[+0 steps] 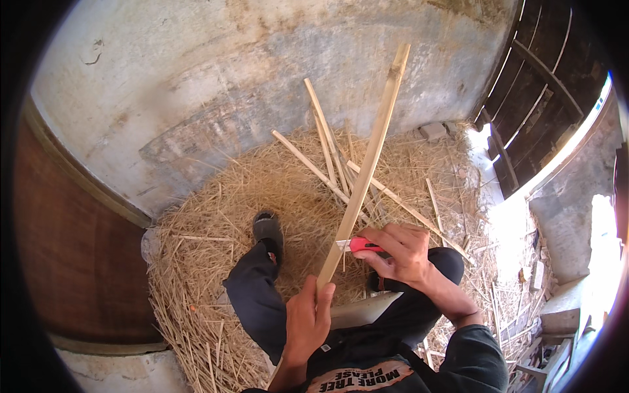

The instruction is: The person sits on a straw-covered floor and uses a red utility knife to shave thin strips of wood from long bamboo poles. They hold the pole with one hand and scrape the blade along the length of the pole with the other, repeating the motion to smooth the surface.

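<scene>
A long, flat bamboo strip slants up and away from me toward the wall. My left hand is closed around its near end, thumb along the strip. In my right hand is a red utility knife, gripped between thumb and fingers. Its blade is out and lies against the strip a little above my left hand. Whether the edge has bitten into the bamboo I cannot tell.
Several pale bamboo strips lean and lie crossed beyond the held strip. Thin shavings cover the floor around my shoe. A stained wall stands ahead, a brown panel at left, a dark slatted wooden door at right.
</scene>
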`<state>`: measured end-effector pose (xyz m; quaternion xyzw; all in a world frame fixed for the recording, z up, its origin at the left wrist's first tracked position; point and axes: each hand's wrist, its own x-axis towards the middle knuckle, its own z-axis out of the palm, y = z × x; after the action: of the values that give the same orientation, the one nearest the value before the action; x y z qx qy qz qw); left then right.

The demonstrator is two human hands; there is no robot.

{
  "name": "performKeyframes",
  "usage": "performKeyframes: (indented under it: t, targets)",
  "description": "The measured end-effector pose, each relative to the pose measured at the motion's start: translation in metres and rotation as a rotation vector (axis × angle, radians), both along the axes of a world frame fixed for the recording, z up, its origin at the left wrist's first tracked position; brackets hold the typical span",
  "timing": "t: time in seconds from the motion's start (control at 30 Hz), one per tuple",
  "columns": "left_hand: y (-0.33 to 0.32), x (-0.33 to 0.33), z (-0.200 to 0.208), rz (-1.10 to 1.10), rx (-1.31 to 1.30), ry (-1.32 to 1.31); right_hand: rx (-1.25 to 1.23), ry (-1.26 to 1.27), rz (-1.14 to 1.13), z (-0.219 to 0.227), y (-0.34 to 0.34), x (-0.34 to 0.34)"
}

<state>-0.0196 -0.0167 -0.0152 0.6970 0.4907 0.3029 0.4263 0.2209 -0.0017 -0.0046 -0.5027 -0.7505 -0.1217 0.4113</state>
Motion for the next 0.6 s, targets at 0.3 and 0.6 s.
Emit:
performKeyframes:
  t: [0.3, 0.6]
  targets:
    - [-0.017, -0.011, -0.014, -0.028, -0.026, -0.012, 0.032, 0.154, -0.126, 0.007, 0.013, 0.024]
    - [-0.027, -0.03, -0.021, -0.087, -0.121, 0.076, 0.015, 0.238, -0.14, 0.011, 0.028, 0.048]
